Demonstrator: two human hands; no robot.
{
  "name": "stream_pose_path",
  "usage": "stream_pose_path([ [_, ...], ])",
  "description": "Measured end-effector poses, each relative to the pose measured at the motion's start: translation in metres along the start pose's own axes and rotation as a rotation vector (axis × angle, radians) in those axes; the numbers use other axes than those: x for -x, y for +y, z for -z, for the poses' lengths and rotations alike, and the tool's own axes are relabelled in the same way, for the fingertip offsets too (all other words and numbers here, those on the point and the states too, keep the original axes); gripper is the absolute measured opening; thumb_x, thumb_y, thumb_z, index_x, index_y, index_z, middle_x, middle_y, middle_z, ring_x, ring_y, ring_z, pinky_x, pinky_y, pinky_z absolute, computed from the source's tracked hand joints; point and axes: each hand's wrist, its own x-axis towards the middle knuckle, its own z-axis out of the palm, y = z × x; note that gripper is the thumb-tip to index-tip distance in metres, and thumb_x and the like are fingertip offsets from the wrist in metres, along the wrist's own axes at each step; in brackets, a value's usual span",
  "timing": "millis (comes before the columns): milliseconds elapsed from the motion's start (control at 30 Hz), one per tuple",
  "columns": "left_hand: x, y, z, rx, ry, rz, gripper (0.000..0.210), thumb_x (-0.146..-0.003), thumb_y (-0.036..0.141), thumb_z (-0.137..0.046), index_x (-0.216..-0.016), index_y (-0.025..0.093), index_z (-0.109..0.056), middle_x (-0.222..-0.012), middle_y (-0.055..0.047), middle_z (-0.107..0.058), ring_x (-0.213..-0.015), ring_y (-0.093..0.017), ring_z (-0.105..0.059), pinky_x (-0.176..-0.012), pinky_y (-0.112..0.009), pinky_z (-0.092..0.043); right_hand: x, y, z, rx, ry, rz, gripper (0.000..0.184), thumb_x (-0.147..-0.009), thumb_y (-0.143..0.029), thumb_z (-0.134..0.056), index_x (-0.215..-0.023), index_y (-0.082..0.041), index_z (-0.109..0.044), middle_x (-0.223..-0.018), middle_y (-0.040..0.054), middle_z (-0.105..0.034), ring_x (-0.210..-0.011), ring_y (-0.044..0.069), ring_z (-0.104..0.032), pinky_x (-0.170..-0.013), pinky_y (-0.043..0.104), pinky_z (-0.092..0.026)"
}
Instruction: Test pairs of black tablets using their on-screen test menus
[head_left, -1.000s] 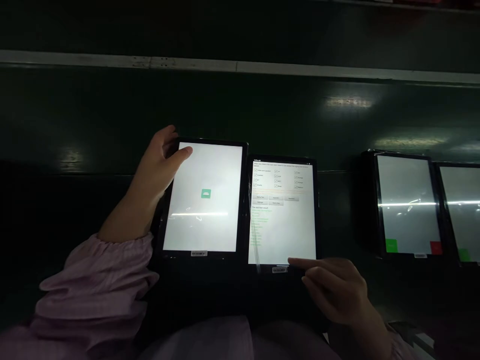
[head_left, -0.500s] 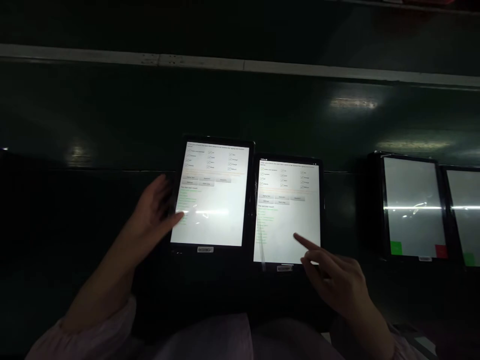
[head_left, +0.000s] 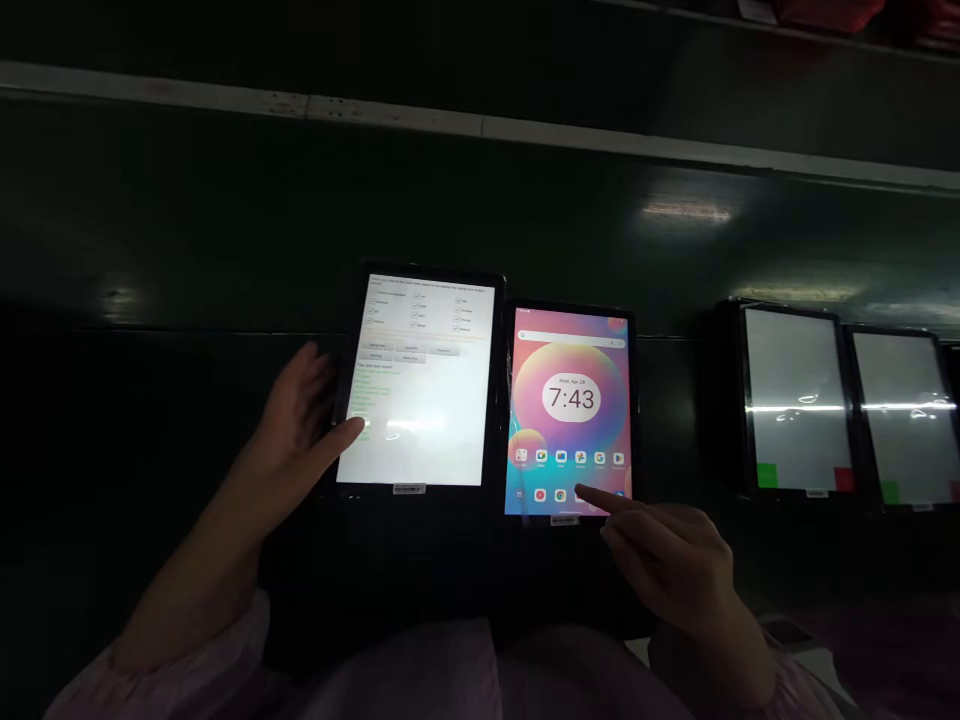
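Two tablets lie side by side in front of me. The left tablet (head_left: 420, 400) has a white test page with checkboxes, grey buttons and lines of green text. My left hand (head_left: 289, 430) grips its left edge, thumb on the screen and fingers at the side, partly in shadow. On the right tablet (head_left: 571, 345) a colourful home screen displays a clock at 7:43 and rows of app icons. My right hand (head_left: 671, 555) holds nothing. Its index finger points out at the lower icons, at or just over the glass, while the other fingers curl in.
Further right stand two more tablets, a nearer one (head_left: 799, 370) and a farther one (head_left: 904, 380), with pale screens and green and red corner squares. A light strip (head_left: 555, 135) crosses the dark green work surface (head_left: 225, 210). Red items (head_left: 829, 12) sit at the top right.
The right tablet's screen has switched from the white test page to the home screen. My right index finger has moved slightly down and left. My left hand keeps its place on the left tablet.
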Motion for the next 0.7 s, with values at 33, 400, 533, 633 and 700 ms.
stream_pose_path([
  [33, 0.0, 0.0, 0.002, 0.013, -0.001, 0.004, 0.098, -0.073, 0.049, -0.087, -0.162, 0.048, -0.046, -0.168, -0.007, -0.052, -0.165, -0.04, -0.034, -0.129, -0.067, -0.031, 0.001, -0.001, 0.001, 0.002, -0.011, 0.001, 0.027, -0.101, -0.005, -0.059, -0.08, -0.022, -0.061, -0.101, 0.0052, -0.087, -0.041, 0.008, -0.064, -0.041, 0.021, -0.051],
  [400, 0.003, -0.001, 0.037, -0.058, -0.16, 0.193, 0.1, -0.058, 0.063, -0.094, -0.151, 0.052, -0.06, -0.167, -0.002, -0.056, -0.16, -0.045, -0.041, -0.118, -0.067, -0.047, -0.006, -0.016, -0.023, 0.029, -0.195, 0.087, 0.036, -0.111, -0.017, -0.052, -0.076, -0.021, -0.063, -0.097, 0.0034, -0.087, -0.046, 0.009, -0.064, -0.043, 0.027, -0.047],
  [533, 0.001, -0.006, 0.041, -0.045, -0.226, 0.15, 0.099, -0.062, 0.061, -0.093, -0.153, 0.055, -0.056, -0.17, -0.001, -0.052, -0.158, -0.043, -0.044, -0.114, -0.062, -0.052, -0.012, -0.019, -0.027, 0.1, -0.214, 0.084, 0.037, -0.11, -0.015, -0.055, -0.075, -0.021, -0.064, -0.102, 0.003, -0.087, -0.047, 0.01, -0.067, -0.042, 0.029, -0.046],
  [633, 0.0, -0.009, 0.041, -0.023, -0.3, 0.1, 0.101, -0.068, 0.059, -0.091, -0.159, 0.054, -0.049, -0.173, -0.003, -0.048, -0.157, -0.042, -0.046, -0.113, -0.062, -0.052, -0.014, -0.02, -0.027, 0.101, -0.213, 0.079, 0.04, -0.111, -0.016, -0.054, -0.072, -0.021, -0.062, -0.099, 0.0034, -0.087, -0.043, 0.009, -0.062, -0.04, 0.029, -0.046],
  [700, 0.001, -0.009, 0.041, -0.014, -0.328, 0.062, 0.102, -0.071, 0.058, -0.089, -0.163, 0.052, -0.045, -0.175, -0.005, -0.044, -0.157, -0.041, -0.046, -0.115, -0.062, -0.051, -0.015, -0.021, -0.027, 0.075, -0.2, 0.095, 0.041, -0.112, -0.017, -0.051, -0.073, -0.021, -0.061, -0.095, 0.0039, -0.087, -0.042, 0.008, -0.061, -0.04, 0.027, -0.046],
])
